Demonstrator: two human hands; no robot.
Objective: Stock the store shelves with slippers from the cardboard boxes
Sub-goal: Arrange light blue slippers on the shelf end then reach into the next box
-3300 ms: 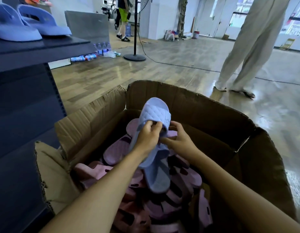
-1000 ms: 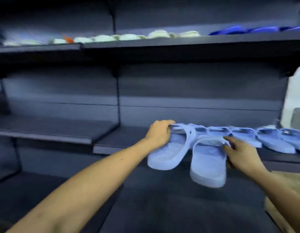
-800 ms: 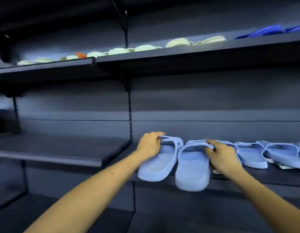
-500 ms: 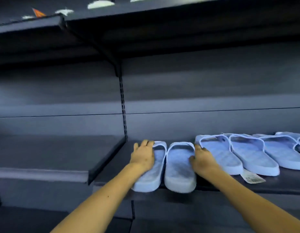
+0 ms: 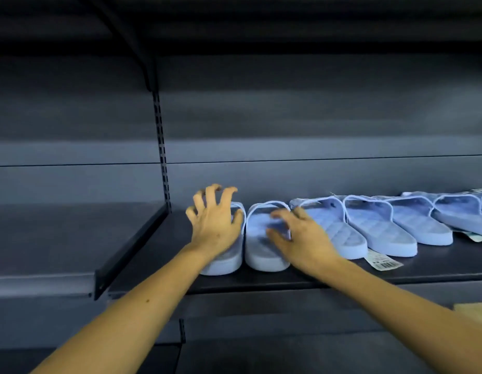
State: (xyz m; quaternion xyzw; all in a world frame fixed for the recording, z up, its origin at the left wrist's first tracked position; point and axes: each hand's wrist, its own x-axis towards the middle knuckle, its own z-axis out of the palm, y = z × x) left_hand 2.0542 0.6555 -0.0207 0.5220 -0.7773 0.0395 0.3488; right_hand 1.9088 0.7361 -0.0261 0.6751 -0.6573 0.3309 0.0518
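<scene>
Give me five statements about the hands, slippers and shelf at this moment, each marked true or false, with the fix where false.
1. The slippers on the shelf are light blue. True.
2. The left hand holds a slipper up off the shelf. False: its fingers are spread over the leftmost slipper, which lies on the shelf.
3. The right hand is over the second slipper from the left. True.
4. The slippers are stacked in a pile. False: they lie side by side in one row.
5. A price tag lies on the shelf, right of the right hand. True.
</scene>
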